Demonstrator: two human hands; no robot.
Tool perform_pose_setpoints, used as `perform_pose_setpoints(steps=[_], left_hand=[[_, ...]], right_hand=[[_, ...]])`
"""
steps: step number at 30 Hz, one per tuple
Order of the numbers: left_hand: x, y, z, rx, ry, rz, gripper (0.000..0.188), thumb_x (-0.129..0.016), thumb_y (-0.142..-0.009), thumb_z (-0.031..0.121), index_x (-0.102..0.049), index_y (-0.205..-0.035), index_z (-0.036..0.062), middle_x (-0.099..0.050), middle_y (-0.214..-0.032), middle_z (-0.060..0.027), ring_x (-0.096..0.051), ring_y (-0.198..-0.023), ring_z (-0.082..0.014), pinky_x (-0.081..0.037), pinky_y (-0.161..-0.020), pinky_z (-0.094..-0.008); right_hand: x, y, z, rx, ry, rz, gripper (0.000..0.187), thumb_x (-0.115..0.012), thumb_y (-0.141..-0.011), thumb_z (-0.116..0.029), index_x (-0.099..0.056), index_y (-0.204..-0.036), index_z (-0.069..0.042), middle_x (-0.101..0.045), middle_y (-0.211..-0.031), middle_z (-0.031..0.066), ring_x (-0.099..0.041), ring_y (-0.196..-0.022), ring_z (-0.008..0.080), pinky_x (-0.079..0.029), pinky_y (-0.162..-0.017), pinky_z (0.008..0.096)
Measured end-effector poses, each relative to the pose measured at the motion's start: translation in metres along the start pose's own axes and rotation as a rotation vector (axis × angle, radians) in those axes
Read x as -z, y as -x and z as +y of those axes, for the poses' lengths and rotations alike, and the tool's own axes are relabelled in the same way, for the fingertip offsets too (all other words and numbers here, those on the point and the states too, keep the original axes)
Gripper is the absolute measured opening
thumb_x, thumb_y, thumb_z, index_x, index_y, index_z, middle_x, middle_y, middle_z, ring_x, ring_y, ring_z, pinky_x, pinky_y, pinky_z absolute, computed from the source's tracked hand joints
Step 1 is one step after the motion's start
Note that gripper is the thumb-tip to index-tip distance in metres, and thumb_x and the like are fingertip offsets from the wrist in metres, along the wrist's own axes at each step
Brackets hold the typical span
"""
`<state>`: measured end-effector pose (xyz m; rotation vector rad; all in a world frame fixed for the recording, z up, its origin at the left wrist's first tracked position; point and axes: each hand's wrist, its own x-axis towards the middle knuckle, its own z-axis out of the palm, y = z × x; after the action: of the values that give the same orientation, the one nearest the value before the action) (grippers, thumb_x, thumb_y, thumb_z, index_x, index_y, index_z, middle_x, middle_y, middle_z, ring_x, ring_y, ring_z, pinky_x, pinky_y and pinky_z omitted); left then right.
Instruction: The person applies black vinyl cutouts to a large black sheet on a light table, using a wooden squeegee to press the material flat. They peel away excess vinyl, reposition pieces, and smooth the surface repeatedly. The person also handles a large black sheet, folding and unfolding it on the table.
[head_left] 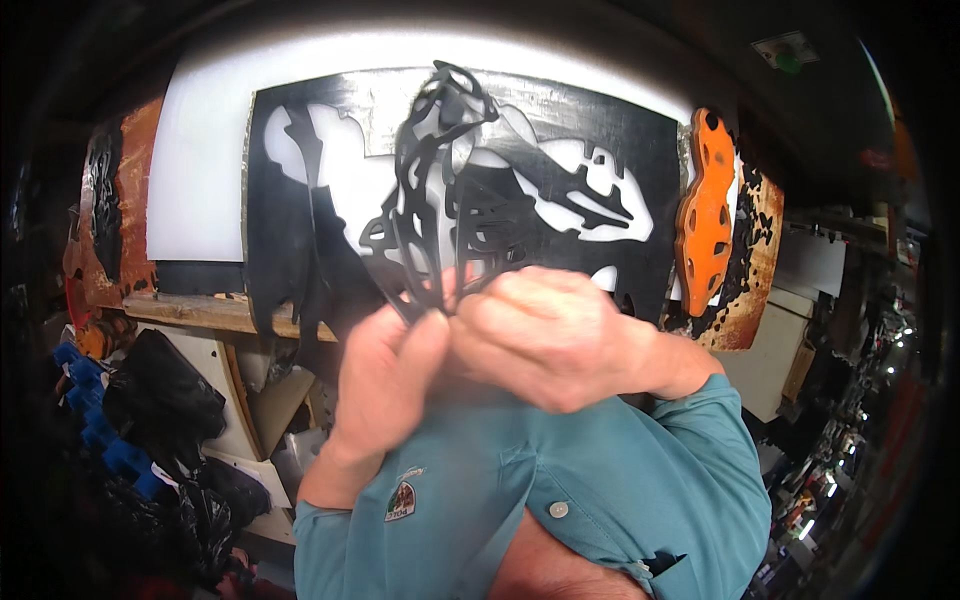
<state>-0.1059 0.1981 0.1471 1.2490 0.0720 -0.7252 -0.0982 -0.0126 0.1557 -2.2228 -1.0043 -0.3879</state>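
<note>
Close together in front of my chest, my left hand point(390, 365) and my right hand point(545, 335) pinch the lower end of a black cut-out piece point(425, 190). It looks thin and flexible, is full of openings, and rises from my fingers in narrow, bunched strips. My fingertips almost meet, and the part inside them is hidden. Behind the piece lies a larger black sheet point(570, 115) with big shaped openings. Its left part hangs over the front edge of the work surface. Slight blur softens both hands.
A white board point(200, 160) lies under the black sheet. To the right is an orange shaped plate with holes point(706, 215), beside a rusty panel point(755, 270) strewn with black scraps. Black plastic bags point(165, 390) and blue parts point(90, 400) sit low on the left, by a wooden edge point(215, 312).
</note>
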Motion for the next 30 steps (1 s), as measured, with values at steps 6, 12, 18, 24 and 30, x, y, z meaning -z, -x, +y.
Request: perform_pose_setpoints(steps=[6, 12, 18, 24, 30], left_hand=[[0.035, 0.011, -0.020, 0.207, 0.111, 0.160, 0.044, -0.050, -0.112, 0.024, -0.058, -0.140, -0.0095, -0.074, -0.120, -0.0189, -0.076, -0.101, -0.0257, -0.061, -0.091, -0.0354], [0.059, 0.017, 0.013, 0.115, 0.068, 0.242, 0.036, -0.055, -0.111, 0.024, -0.058, -0.133, -0.0045, -0.076, -0.109, -0.0237, -0.078, -0.088, -0.0303, -0.066, -0.075, -0.0379], [0.098, 0.023, 0.114, -0.168, -0.275, 0.198, 0.027, -0.059, -0.108, 0.014, -0.065, -0.123, -0.0072, -0.074, -0.108, -0.0097, -0.073, -0.102, -0.0203, -0.056, -0.095, -0.0338], [0.181, -0.011, 0.247, -0.358, -0.543, 0.028, 0.039, -0.060, -0.108, 0.025, -0.065, -0.130, -0.0055, -0.073, -0.119, -0.0194, -0.076, -0.103, -0.0280, -0.064, -0.093, -0.0384], [0.278, 0.002, 0.337, -0.532, -0.644, 0.348, 0.039, -0.057, -0.110, 0.022, -0.064, -0.135, -0.0064, -0.072, -0.127, -0.0232, -0.074, -0.115, -0.0326, -0.064, -0.098, -0.0359]], right_hand=[[-0.032, 0.030, 0.022, -0.067, -0.410, 0.084, 0.026, -0.084, -0.086, -0.025, -0.069, -0.090, -0.004, -0.064, -0.088, 0.0063, -0.065, -0.073, 0.0244, -0.054, -0.063, 0.0371], [-0.049, 0.069, 0.097, -0.733, -0.159, 0.331, 0.007, -0.071, -0.097, -0.001, -0.076, -0.100, 0.002, -0.072, -0.088, 0.0119, -0.069, -0.075, 0.0205, -0.054, -0.068, 0.0310], [-0.064, 0.090, 0.118, -0.714, -0.152, 0.433, 0.007, -0.070, -0.099, -0.003, -0.074, -0.101, 0.003, -0.069, -0.086, 0.0086, -0.064, -0.076, 0.0151, -0.050, -0.070, 0.0280], [-0.061, 0.096, 0.118, -0.760, -0.218, 0.389, 0.009, -0.066, -0.103, -0.003, -0.072, -0.101, 0.004, -0.067, -0.089, 0.0062, -0.062, -0.077, 0.0123, -0.048, -0.069, 0.0262], [-0.061, 0.098, 0.117, -0.822, -0.213, 0.386, 0.010, -0.063, -0.104, -0.002, -0.071, -0.102, 0.004, -0.065, -0.093, 0.0059, -0.059, -0.080, 0.0114, -0.048, -0.071, 0.0250]])
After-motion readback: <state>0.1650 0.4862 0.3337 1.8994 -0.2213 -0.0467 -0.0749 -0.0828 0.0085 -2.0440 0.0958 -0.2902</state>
